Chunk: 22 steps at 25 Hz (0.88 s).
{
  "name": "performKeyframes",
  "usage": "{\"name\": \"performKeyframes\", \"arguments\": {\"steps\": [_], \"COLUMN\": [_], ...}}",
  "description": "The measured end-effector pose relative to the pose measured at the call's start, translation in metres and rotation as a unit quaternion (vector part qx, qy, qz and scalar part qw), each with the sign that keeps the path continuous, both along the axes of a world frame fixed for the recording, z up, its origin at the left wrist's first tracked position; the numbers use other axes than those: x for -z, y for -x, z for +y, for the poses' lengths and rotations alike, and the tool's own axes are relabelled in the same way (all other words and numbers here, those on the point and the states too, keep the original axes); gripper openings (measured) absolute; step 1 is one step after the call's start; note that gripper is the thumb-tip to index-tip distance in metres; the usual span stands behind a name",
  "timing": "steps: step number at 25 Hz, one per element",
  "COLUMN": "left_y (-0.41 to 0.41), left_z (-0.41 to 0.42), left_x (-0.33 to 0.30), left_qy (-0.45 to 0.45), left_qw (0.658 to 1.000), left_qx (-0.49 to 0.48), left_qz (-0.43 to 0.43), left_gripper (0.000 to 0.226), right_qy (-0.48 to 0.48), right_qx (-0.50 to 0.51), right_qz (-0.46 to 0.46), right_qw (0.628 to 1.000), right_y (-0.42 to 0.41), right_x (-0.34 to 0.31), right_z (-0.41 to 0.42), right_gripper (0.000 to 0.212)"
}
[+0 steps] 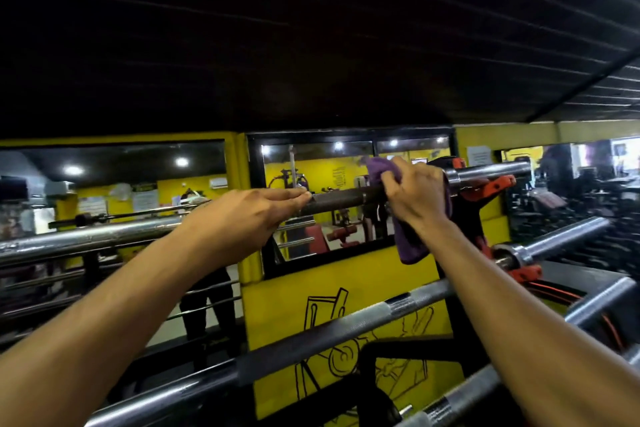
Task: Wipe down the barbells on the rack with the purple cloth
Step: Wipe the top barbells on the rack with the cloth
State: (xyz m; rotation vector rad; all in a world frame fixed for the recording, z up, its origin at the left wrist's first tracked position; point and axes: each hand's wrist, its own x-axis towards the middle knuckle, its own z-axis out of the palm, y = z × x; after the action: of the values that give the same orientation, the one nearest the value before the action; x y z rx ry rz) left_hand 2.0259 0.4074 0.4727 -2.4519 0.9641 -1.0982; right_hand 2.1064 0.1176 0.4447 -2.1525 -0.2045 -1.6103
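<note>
Right hand (pixel 414 194) clamps the purple cloth (pixel 408 246) round the top barbell (pixel 343 199); left hand (pixel 252 215) pinches it.

Black-and-orange rack (pixel 483 204), several steel barbells (pixel 346 326) across its arms

wall papers (pixel 479 157) too blurred, no legible text anywhere

Top bar (pixel 341 199): part hidden under cloth (pixel 408 246) and right hand (pixel 414 192); left end cut off; wall notices (pixel 479 156) unreadable.
</note>
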Motion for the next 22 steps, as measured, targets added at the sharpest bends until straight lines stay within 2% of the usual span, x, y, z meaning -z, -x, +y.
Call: {"name": "performKeyframes", "arguments": {"steps": [3, 5, 6, 9, 11, 13, 15, 18, 20, 22], "left_y": [0.004, 0.004, 0.003, 0.0, 0.001, 0.004, 0.005, 0.01, 0.013, 0.021], "left_z": [-0.005, -0.004, -0.003, -0.002, -0.002, -0.006, -0.004, -0.003, -0.002, 0.012], "left_x": [0.0, 0.0, 0.0, 0.001, -0.001, -0.002, -0.002, -0.004, -0.01, -0.014], "left_qy": [0.013, 0.014, 0.013, 0.009, 0.01, 0.012, 0.006, 0.002, -0.002, -0.018], "left_qw": [1.0, 1.0, 1.0, 1.0, 1.0, 1.0, 1.0, 0.999, 0.997, 0.995], "left_qx": [-0.015, -0.011, -0.008, -0.006, -0.015, -0.014, -0.014, -0.01, 0.001, 0.002], "left_qz": [0.004, -0.003, -0.002, 0.005, 0.008, 0.018, 0.015, 0.038, 0.071, 0.099], "left_gripper": [0.06, 0.062, 0.063, 0.065, 0.063, 0.059, 0.056, 0.052, 0.052, 0.055], "right_qy": [0.084, 0.157, 0.159, 0.054, -0.001, 0.001, 0.055, 0.084, 0.054, 0.024], "right_qx": [-0.051, -0.061, -0.051, 0.001, -0.011, -0.039, -0.058, -0.057, -0.041, -0.051], "right_qz": [-0.001, 0.015, 0.038, 0.084, 0.074, 0.038, -0.011, 0.025, 0.063, 0.056], "right_qw": [0.995, 0.986, 0.985, 0.995, 0.997, 0.999, 0.997, 0.995, 0.996, 0.997], "right_y": [0.017, 0.019, 0.017, 0.003, 0.001, 0.005, 0.014, 0.023, 0.025, 0.031], "right_x": [0.0, -0.004, -0.008, -0.014, -0.011, 0.0, 0.012, 0.009, -0.005, -0.017], "right_z": [0.04, 0.026, 0.009, -0.038, -0.017, 0.02, 0.036, 0.019, 0.012, 0.025], "right_gripper": [0.03, 0.037, 0.044, 0.062, 0.055, 0.043, 0.034, 0.04, 0.043, 0.042]}}
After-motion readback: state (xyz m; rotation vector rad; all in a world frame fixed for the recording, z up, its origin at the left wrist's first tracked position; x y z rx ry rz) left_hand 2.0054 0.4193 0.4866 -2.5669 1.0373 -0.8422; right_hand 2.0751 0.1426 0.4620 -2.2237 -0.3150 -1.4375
